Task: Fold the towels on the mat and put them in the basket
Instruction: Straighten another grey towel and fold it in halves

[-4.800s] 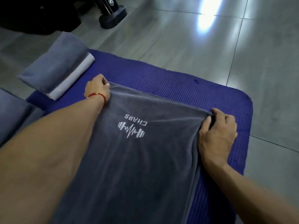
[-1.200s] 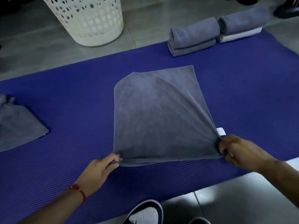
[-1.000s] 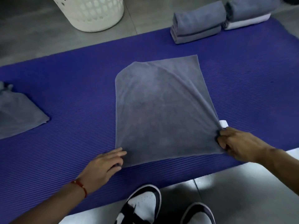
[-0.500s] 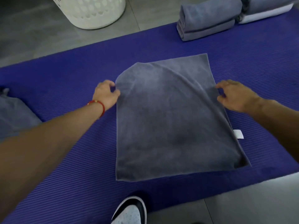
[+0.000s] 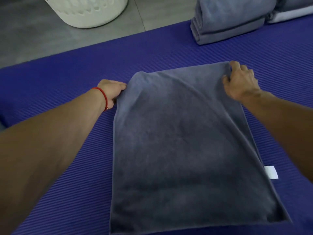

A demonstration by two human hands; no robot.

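- Grey towel (image 5: 183,146): half-folded, flat on blue mat (image 5: 67,167).
- Left hand (image 5: 111,92), right hand (image 5: 240,82): each pinching a far corner.
- Basket (image 5: 88,12): beyond the mat.
- Risk: uneven pull would skew the layers.

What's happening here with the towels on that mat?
A person is folding a grey towel on the purple mat. The left hand and right hand each grip a far corner. Folded towels wait at the mat's far edge, beside the white basket on the floor.
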